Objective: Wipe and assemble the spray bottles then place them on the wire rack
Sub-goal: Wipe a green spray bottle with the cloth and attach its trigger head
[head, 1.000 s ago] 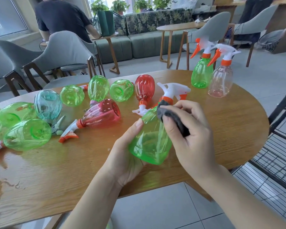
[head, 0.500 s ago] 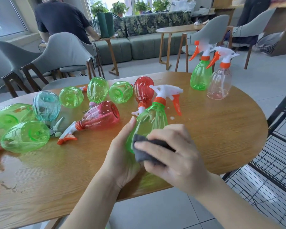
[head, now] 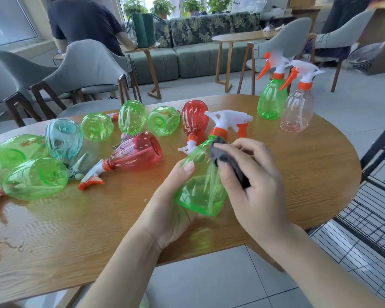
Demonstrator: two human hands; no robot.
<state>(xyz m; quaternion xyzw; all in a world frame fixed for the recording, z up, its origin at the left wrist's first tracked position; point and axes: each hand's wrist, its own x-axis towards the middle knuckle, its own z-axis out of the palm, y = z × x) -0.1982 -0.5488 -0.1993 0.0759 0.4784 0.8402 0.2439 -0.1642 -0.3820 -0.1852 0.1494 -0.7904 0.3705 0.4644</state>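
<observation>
My left hand (head: 176, 205) grips a green spray bottle (head: 200, 192) from below, tilted over the wooden table (head: 98, 230), its white and orange trigger head (head: 228, 121) pointing away. My right hand (head: 253, 185) pinches a dark grey cloth (head: 229, 161) against the bottle's upper side near the neck. Several more bottles lie on their sides to the left: green ones (head: 35, 177), a teal one (head: 63, 138) and a red one (head: 137, 151). A black wire rack (head: 373, 207) stands at the right.
Two assembled bottles stand upright at the table's far right: a green bottle (head: 272, 96) and a clear bottle (head: 297, 110). Wet patches (head: 0, 247) mark the table's left. Grey chairs (head: 82, 70) and a seated person (head: 82, 21) are beyond the table.
My right hand slid the cloth down to the bottle's base, then back up to its neck. The bottle stays tilted in my left hand.
</observation>
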